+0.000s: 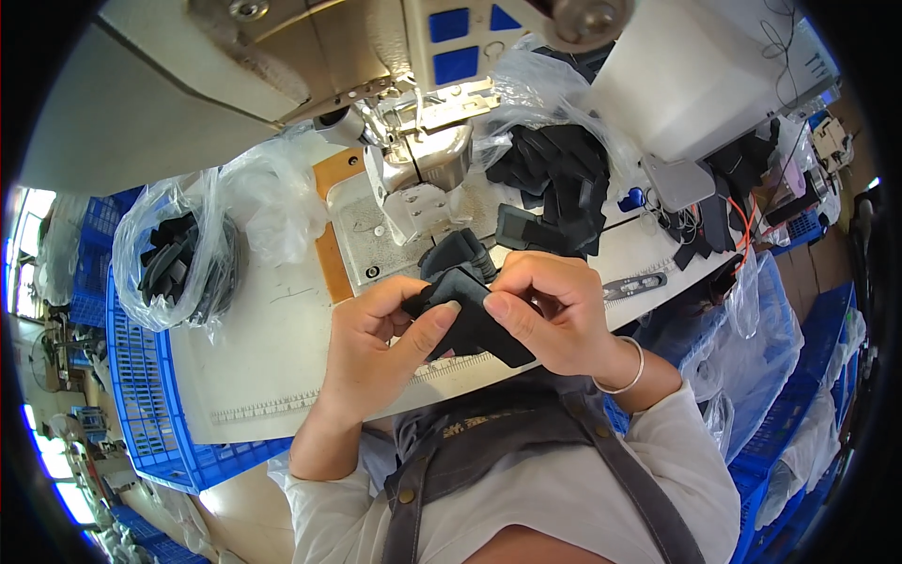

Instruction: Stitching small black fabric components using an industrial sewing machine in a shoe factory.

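Note:
Between my two hands is a folded black fabric piece [474, 324], held above the front of the sewing table. My left hand [381, 334] pinches its left side, the thumb lying on top. At its upper right edge, my right hand [550, 305] grips it between thumb and fingers. Just beyond my fingers, a small dark stack of fabric pieces [458, 249] rests by the sewing machine [423, 160]. To the right of the machine lies a heap of black fabric pieces [554, 174], partly inside a clear plastic bag [536, 85].
On the left of the table [254, 367] a clear bag [178, 254] holds more black pieces. A blue crate [150, 395] stands beside the left edge. A ruler strip [268, 406] runs along the front. At right are a metal tool [634, 285] and a plastic-lined crate [742, 348].

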Available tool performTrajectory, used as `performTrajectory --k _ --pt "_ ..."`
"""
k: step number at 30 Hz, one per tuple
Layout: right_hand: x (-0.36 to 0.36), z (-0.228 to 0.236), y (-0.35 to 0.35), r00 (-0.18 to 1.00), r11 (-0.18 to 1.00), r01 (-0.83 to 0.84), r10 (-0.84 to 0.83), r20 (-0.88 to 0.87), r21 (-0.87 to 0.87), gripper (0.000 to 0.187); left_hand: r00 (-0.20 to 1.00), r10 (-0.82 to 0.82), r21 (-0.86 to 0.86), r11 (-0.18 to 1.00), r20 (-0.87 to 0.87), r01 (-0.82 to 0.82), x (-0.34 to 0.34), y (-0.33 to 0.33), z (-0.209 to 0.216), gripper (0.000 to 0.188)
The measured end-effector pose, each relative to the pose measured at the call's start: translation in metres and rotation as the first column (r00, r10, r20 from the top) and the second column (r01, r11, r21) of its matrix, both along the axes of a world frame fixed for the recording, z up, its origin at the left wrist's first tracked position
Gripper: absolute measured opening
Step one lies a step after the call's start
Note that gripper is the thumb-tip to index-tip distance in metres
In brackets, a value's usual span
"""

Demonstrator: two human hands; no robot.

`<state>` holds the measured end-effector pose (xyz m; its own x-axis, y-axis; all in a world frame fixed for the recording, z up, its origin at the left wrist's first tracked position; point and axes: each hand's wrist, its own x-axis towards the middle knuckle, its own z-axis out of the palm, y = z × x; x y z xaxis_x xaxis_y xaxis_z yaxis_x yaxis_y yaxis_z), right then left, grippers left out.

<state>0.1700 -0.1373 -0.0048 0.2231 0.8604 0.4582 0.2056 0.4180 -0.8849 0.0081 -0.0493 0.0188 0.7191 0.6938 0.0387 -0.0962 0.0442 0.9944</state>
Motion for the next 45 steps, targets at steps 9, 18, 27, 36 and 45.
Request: performTrajectory --k 9,18,27,36,45 --pt "0.001 0.0 0.003 0.999 0.999 0.018 -0.019 0.032 0.031 0.013 0.999 -0.04 -0.044 0.998 0.003 0.04 0.003 -0.002 0.002 0.013" --pt "-0.005 0.026 0.045 0.965 0.973 -0.105 0.05 -0.259 -0.205 0.013 0.98 -0.052 0.043 0.997 -0.19 0.061 0.005 0.062 0.033 0.016" --pt "-0.009 0.043 0.066 0.927 0.972 -0.054 -0.036 -0.372 -0.228 0.018 0.996 -0.068 -0.12 0.991 -0.055 0.061 0.023 0.098 0.046 0.019" --pt "-0.009 0.035 0.071 0.918 0.99 -0.015 -0.042 -0.394 -0.141 0.017 0.994 -0.062 -0.095 0.994 -0.095 0.053 0.024 0.101 0.047 0.019" --pt "-0.014 0.04 0.071 0.92 0.983 0.041 -0.106 -0.377 -0.178 0.024 0.983 -0.127 -0.115 0.987 -0.135 0.112 0.023 0.111 0.048 0.018"
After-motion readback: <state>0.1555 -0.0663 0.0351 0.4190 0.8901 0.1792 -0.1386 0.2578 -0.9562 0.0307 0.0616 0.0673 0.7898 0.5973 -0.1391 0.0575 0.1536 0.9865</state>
